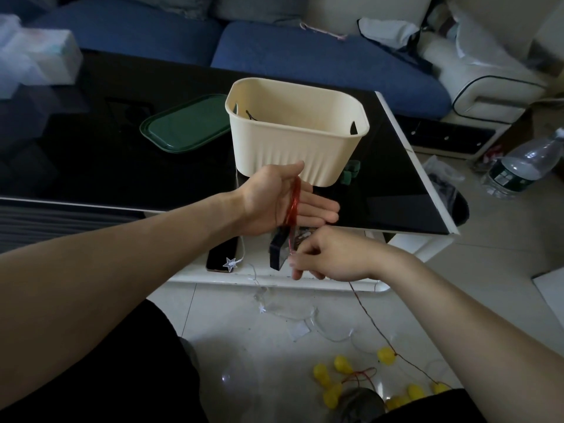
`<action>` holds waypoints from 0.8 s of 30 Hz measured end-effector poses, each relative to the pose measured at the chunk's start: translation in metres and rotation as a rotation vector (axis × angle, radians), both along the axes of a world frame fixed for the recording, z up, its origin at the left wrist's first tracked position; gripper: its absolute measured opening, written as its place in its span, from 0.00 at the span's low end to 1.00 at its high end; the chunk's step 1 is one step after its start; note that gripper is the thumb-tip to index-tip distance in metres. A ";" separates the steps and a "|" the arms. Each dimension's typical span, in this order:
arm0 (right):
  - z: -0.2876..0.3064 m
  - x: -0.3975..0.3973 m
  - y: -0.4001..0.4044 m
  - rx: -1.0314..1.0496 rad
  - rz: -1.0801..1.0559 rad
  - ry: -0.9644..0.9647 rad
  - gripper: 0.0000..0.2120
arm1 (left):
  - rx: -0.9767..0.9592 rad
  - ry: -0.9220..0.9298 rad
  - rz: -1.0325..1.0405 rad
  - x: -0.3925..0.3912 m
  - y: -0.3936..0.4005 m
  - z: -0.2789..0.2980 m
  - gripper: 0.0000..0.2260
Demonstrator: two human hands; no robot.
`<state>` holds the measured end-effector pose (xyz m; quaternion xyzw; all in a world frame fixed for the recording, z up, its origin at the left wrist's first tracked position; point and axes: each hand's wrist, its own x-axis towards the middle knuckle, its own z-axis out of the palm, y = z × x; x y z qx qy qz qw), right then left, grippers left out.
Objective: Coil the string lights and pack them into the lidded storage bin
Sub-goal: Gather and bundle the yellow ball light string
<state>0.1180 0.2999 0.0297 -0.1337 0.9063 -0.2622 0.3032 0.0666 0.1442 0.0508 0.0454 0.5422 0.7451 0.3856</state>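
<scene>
A red wire [293, 203] of the string lights is wound in several loops round my left hand [283, 203], held flat with straight fingers in front of the cream storage bin [293, 141]. Just below, my right hand [326, 257] pinches the wire. From there the wire runs down to the floor, where several yellow bulbs [341, 364] lie. The bin stands open on the black table [122, 154]; its green lid [186, 125] lies to its left.
A phone [221, 254] and a black box [279, 251] sit on the table's white lower ledge. A second clear string with a star light [229, 263] trails over the floor. A plastic bottle [525, 164] lies at right; a blue sofa stands behind.
</scene>
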 end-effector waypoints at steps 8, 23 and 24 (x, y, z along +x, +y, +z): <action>0.022 0.003 -0.003 -0.175 -0.039 0.269 0.08 | -0.144 -0.006 -0.308 0.003 -0.002 -0.016 0.32; 0.009 -0.014 0.041 -0.545 -0.232 0.284 0.14 | -0.274 0.077 -0.604 -0.007 -0.005 -0.024 0.35; 0.007 -0.014 0.044 -0.540 -0.217 0.256 0.13 | -0.274 0.071 -0.618 -0.008 -0.006 -0.024 0.32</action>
